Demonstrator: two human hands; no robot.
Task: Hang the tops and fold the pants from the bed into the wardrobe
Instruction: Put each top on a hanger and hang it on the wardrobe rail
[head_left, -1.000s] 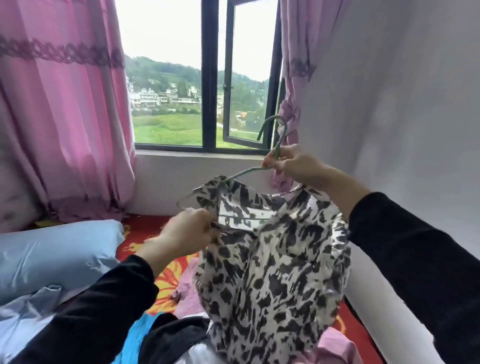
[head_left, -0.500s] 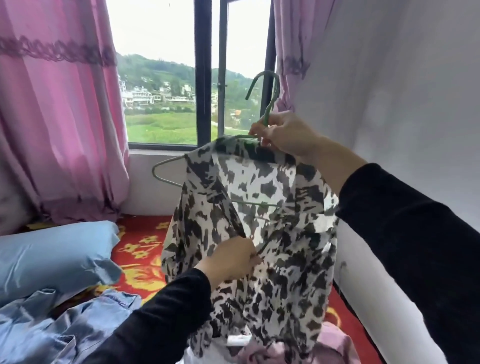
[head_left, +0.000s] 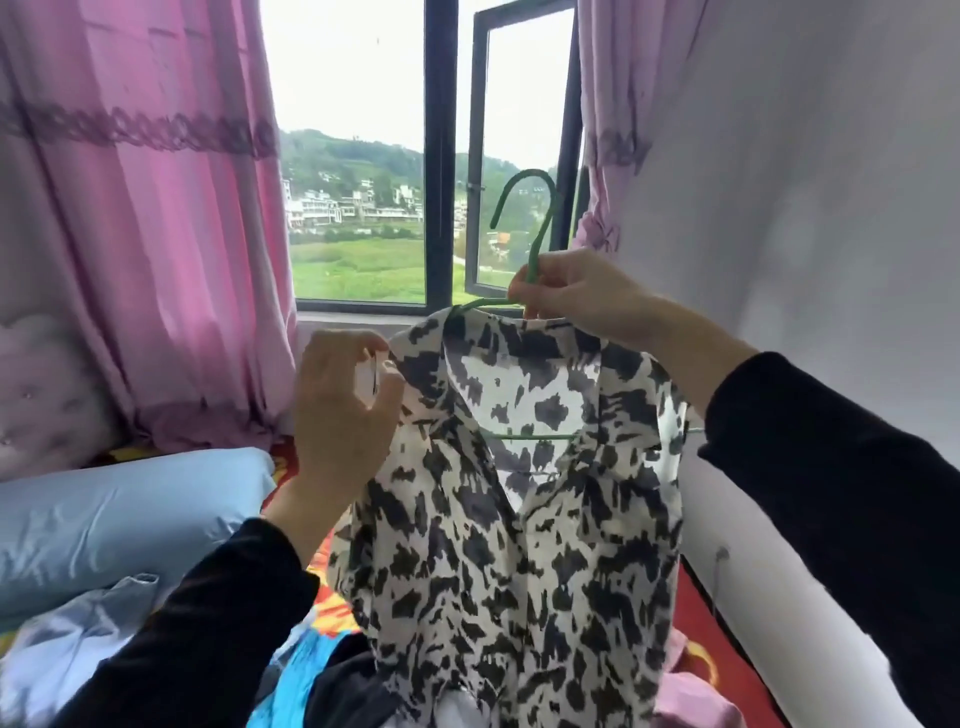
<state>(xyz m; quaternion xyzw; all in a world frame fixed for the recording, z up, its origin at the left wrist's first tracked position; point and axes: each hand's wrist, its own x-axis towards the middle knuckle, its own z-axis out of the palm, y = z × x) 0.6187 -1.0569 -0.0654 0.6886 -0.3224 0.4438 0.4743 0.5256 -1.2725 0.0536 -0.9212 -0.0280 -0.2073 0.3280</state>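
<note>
Head view: the right hand (head_left: 582, 296) is curled round the neck of a thin green wire hanger (head_left: 529, 218), pinching it just under the hook and holding it up in front of the window (head_left: 363, 156). A black-and-white blotch-print top (head_left: 519, 519) hangs from it, near and central, its hem reaching the pile of clothes on the bed. The left hand (head_left: 343, 410) pinches the top's left shoulder edge between thumb and fingers.

Half a second ago this hand was lower, on the front of the top, and the hanger's left end stuck out bare. Now the cloth covers that end, so the top looks seated on both arms. It seems ready to be carried off, though no wardrobe is in view.

A light blue pillow (head_left: 119, 509) lies at the left, below the pink curtain (head_left: 156, 208).
</note>
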